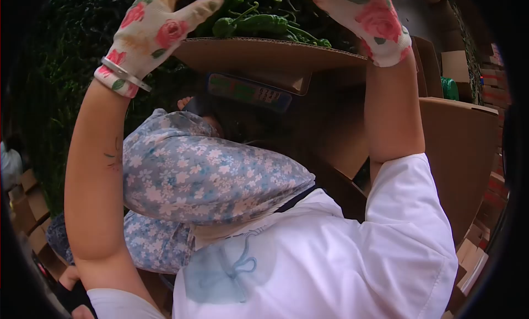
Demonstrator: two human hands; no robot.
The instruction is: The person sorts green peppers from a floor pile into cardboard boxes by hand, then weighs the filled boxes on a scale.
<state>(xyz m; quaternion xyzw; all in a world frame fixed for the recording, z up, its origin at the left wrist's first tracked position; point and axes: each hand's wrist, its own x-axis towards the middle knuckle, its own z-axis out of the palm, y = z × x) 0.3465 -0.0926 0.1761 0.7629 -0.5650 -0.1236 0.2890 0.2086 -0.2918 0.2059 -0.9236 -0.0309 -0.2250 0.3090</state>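
Head view: filled almost wholly by a co-worker seen close up, arms raised overhead. Wears a flowered bonnet (204, 170) and a white shirt (330, 253); face hidden. Holds a cardboard box (264, 57) aloft, just above the bonnet, its underside turned to the camera. Heaped with green peppers (259, 22), stalks sticking out over the rim. One gloved hand (151, 35), in rose-print fabric, spread open against the box's edge, fingers splayed upward, thumb pointing toward the peppers; whether pressing or only touching, cannot tell. Silver bracelet (125, 74) around that wrist, a small tattoo (113, 156) lower on the forearm. Second gloved hand (372, 21), in the same rose print, curled over the opposite rim of the box, grasping it from above, palm down among the peppers. Blue and green label (248, 92) on a flap hanging under the box, print too blurred to read. Beside the second arm, a stack of brown cartons (460, 153), and past them a strip of brick wall (493, 87). Behind the first arm, dark green foliage (55, 71), with flattened cartons (30, 203) piled low beneath it. Camera wearer's own hands outside the frame, so neither clenched nor released can be told.
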